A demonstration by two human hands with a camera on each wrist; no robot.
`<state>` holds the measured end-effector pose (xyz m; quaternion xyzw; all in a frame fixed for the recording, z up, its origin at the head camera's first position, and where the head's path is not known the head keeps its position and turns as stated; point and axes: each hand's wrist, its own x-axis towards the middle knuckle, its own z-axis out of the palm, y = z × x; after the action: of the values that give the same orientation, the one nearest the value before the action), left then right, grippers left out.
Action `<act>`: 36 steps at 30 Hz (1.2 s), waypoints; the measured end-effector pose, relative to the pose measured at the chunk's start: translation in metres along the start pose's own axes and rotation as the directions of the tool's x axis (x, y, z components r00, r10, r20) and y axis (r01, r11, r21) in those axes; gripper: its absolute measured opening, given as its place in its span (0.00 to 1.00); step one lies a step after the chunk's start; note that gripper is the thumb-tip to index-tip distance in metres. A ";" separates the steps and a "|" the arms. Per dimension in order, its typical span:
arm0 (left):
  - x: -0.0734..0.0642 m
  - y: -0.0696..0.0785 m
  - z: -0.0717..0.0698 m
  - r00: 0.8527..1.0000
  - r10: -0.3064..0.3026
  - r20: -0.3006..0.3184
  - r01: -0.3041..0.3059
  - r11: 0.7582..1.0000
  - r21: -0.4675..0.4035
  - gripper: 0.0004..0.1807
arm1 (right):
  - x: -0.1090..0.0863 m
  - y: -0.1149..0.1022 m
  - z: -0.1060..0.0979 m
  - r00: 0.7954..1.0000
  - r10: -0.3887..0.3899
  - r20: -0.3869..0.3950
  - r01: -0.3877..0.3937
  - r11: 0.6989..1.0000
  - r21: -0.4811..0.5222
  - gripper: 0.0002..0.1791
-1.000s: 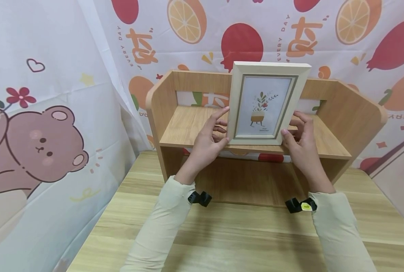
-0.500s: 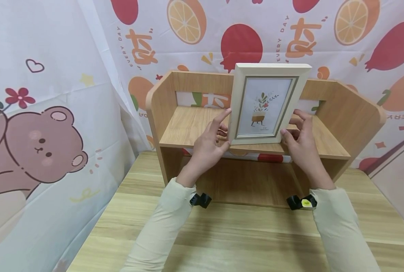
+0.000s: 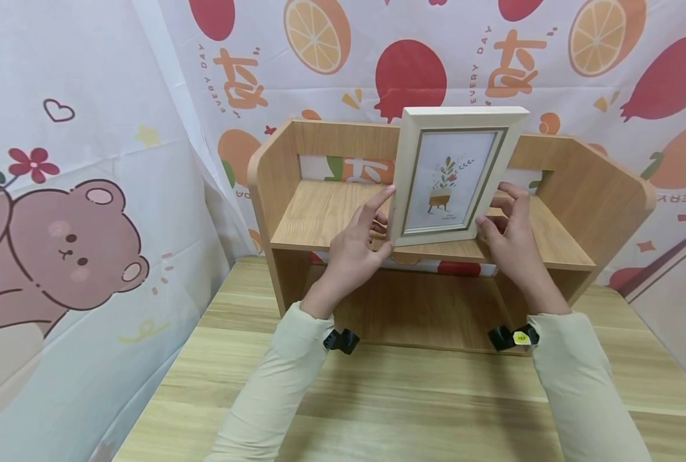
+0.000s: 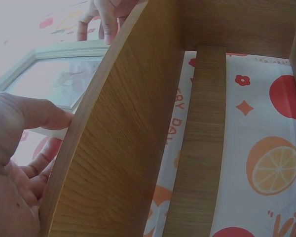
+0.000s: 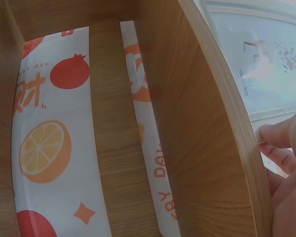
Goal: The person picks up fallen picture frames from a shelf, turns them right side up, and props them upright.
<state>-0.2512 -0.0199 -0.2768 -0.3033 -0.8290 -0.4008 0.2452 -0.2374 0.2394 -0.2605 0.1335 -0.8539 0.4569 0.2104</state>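
Cream frame seemingly set on shelf.
Left hand and right hand grip it at 8 and 4 o'clock, fingers half-curled; release seems pending.

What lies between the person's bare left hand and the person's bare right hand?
In the head view, the cream-coloured rectangular picture frame is between the left hand and the right hand, which hold it at its sides.

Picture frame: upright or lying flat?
Upright: in the head view, the picture frame has its long sides running upward, front facing the camera, the left hand and right hand at its sides.
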 end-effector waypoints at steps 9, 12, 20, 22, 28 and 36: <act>0.000 0.001 -0.001 1.000 0.016 0.005 -0.016 1.000 -0.012 0.45 | 0.008 0.005 -0.004 0.999 -0.024 0.042 0.022 0.999 0.034 0.34; 0.000 0.001 0.000 1.000 0.018 0.007 -0.018 1.000 -0.010 0.45 | 0.010 0.007 -0.004 0.998 -0.033 0.045 0.032 0.999 0.023 0.35; -0.001 0.002 0.000 1.000 0.024 0.008 -0.024 1.000 -0.007 0.46 | 0.013 0.008 -0.004 0.998 -0.030 0.064 0.029 1.000 0.012 0.36; -0.002 0.002 0.000 1.000 0.028 0.010 -0.028 1.000 -0.003 0.46 | 0.014 0.008 -0.005 0.997 -0.025 0.072 0.024 1.000 0.015 0.36; -0.002 0.001 0.001 0.999 0.033 0.016 -0.033 0.999 0.009 0.46 | 0.017 0.009 -0.005 0.996 0.000 0.090 -0.003 1.000 0.030 0.36; -0.003 0.001 0.001 0.999 0.037 0.009 -0.037 0.999 0.023 0.45 | 0.020 0.008 -0.002 0.995 0.009 0.096 -0.014 0.999 0.048 0.36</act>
<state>-0.2485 -0.0192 -0.2783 -0.3177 -0.8288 -0.3853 0.2523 -0.2577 0.2449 -0.2556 0.1554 -0.8523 0.4720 0.1633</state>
